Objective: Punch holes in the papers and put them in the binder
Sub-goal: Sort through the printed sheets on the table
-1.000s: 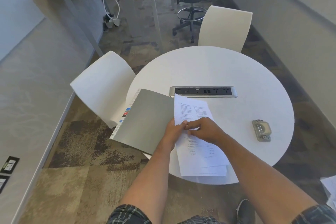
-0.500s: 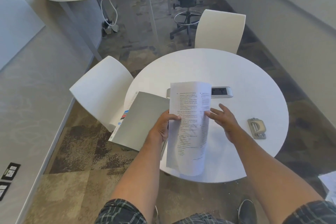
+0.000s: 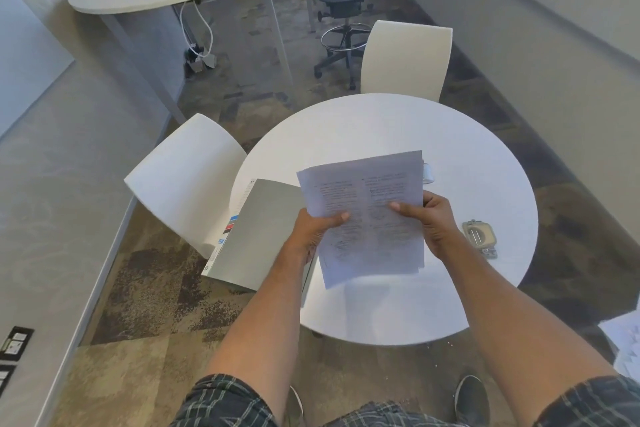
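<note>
I hold a thin stack of printed papers up above the round white table. My left hand grips the stack's left edge with the thumb on top. My right hand grips its right edge. A grey binder lies closed on the table's left side, jutting over the edge, with coloured tabs along its left side. A metal hole punch sits on the table to the right of my right hand.
A power socket strip set in the tabletop peeks out behind the papers. White chairs stand at the left and far side. More loose sheets lie at the right edge of view.
The papers were lifted off the table by my left hand; my right hand let go, then took hold of the right edge. Now both hands hold the stack flat and raised.
</note>
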A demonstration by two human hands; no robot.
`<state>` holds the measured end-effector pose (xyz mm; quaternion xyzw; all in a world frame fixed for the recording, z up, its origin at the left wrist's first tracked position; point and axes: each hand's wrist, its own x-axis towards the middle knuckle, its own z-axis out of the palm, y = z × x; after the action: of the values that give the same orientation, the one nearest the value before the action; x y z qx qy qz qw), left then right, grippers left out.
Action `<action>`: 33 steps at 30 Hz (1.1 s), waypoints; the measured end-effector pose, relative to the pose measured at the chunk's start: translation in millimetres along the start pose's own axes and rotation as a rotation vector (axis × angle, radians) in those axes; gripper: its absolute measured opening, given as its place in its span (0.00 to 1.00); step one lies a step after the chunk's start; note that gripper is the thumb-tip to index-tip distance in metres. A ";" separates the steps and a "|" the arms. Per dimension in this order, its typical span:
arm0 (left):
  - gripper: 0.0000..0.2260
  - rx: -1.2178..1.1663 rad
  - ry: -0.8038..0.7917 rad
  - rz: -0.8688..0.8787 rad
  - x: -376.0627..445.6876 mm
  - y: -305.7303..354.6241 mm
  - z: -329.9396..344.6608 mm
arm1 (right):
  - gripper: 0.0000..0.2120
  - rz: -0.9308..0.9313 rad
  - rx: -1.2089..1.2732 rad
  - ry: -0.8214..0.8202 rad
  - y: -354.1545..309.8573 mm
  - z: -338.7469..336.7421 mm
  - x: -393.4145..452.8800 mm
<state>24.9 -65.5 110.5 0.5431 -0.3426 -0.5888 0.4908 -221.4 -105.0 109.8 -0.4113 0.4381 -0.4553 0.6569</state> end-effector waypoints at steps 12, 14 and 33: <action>0.11 0.186 0.132 -0.089 9.3 -40.6 -1.1 | 0.15 0.128 -0.293 -0.011 22.7 -13.2 -2.4; 0.10 0.208 0.139 -0.060 12.0 -37.2 -1.4 | 0.15 0.084 -0.317 0.009 19.7 -12.9 -0.2; 0.05 0.558 0.168 0.025 27.2 -49.7 -15.9 | 0.07 0.101 -0.359 0.152 47.7 -32.4 2.7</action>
<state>32.1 -75.3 52.8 0.6998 -0.4561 -0.4186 0.3565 -240.2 -100.4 55.4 -0.4638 0.5807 -0.3662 0.5600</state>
